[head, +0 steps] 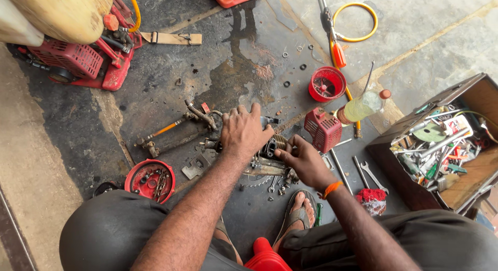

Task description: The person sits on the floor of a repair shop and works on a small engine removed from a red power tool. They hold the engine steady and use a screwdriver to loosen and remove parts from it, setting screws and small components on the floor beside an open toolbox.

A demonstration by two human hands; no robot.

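Engine block point(270, 146), small, finned and dark with grease, lies on the oil-stained floor point(233, 68) between the person's knees, under both hands. Judging by the spread of loose parts, the stripping-down looks well along, though the core unit is not yet fully apart.

Far to the left of the hands stands a red machine body point(83, 63) with its tank. Nearer, left of and below the left hand, a red round cover point(150, 180) serves as a dish for screws and small bits. Just left of the left hand lies a metal shaft with an orange handle point(166, 131).

The left hand point(243, 132) presses down over the top of the block, fingers curled around it, steadying it. The right hand point(306, 162) pinches at the finned side, fingertips closed on a small part I cannot make out. Bolts and washers point(275, 185) lie scattered just below the hands.

Right of the right hand sit a red finned shroud point(324, 128), a red cup-shaped housing point(327, 84), a bottle of yellowish liquid point(363, 106), two spanners point(365, 172), and, farthest right, an open toolbox point(446, 146).
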